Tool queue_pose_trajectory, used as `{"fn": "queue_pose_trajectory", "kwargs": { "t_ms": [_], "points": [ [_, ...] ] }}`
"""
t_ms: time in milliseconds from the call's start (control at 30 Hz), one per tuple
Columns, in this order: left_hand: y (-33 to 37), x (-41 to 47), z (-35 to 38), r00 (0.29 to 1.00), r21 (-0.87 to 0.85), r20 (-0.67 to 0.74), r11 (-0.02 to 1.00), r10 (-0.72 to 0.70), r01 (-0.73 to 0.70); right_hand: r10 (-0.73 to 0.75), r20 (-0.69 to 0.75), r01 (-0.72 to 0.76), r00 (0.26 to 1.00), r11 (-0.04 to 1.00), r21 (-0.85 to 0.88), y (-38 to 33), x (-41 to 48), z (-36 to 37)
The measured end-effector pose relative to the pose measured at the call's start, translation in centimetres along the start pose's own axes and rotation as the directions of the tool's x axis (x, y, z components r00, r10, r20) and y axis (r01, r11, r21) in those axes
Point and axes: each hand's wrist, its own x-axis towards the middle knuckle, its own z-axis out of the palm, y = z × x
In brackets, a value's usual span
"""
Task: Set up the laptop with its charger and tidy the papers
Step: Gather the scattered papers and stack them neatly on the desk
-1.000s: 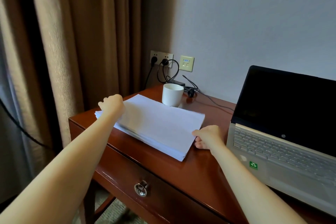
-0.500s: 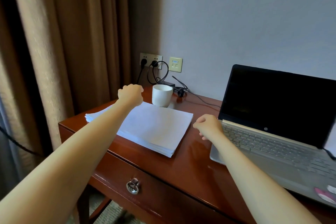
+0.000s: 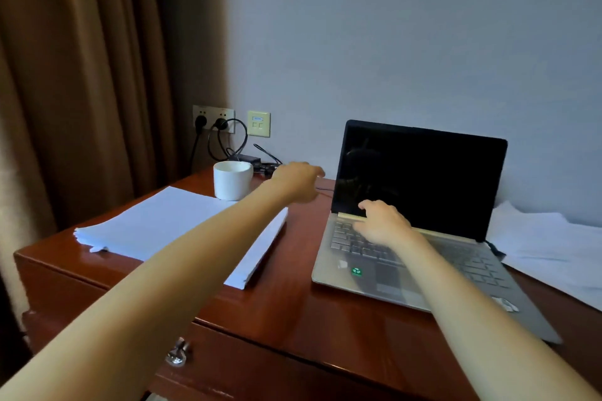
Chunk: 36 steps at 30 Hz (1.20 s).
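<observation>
The laptop (image 3: 423, 172) is set open on the right half of the bench (image 3: 293, 303), its dark screen facing the camera and its silver keyboard deck angled toward the front edge. The right hand (image 3: 384, 225) is laid over the upper left of the keyboard by the hinge, its fingers relaxed and spread, nothing grasped. The left hand (image 3: 298, 181) is stretched out past the white mug (image 3: 232, 180), low over the bench between the mug and the laptop's left side; a thin black cable (image 3: 325, 189) is seen emerging from beneath it, but it cannot be told whether the fingers are closed on it or merely extended. A black charger brick (image 3: 249, 159) is lying behind the mug, below a wall socket (image 3: 213, 114) in which two plugs are seated. A stack of white papers (image 3: 163, 221) is placed on the left of the bench, just in front of the mug, its edges slightly fanned. More loose sheets (image 3: 553, 247) are spread just beside the laptop's right edge
</observation>
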Motion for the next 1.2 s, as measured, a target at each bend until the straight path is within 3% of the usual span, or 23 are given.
{"fn": "queue_pose_trajectory", "kwargs": {
  "t_ms": [200, 700, 1067, 1200],
  "points": [
    [6.4, 1.1, 0.8, 0.985, -0.022, 0.034, 0.986, 0.166, -0.166, 0.093, -0.049, -0.097, 0.994, 0.99, -0.1, 5.0, -1.2, -1.3],
    [22.2, 2.1, 3.5, 0.889, -0.04, 0.082, 0.893, 0.45, -0.448, 0.313, -0.025, -0.314, 0.95, 0.944, -0.098, 19.4, -5.9, -3.3],
    [32.1, 1.2, 6.5, 0.775, 0.013, 0.212, 0.791, 0.595, -0.611, 0.529, -0.009, -0.523, 0.849, 0.837, -0.161, 28.6, -11.7, -3.6],
    [35.0, 0.7, 7.8, 0.75, -0.061, 0.234, 0.779, 0.619, -0.624, 0.578, -0.027, -0.575, 0.815, 0.802, -0.161, 31.6, -13.8, -3.8]
  ]
}}
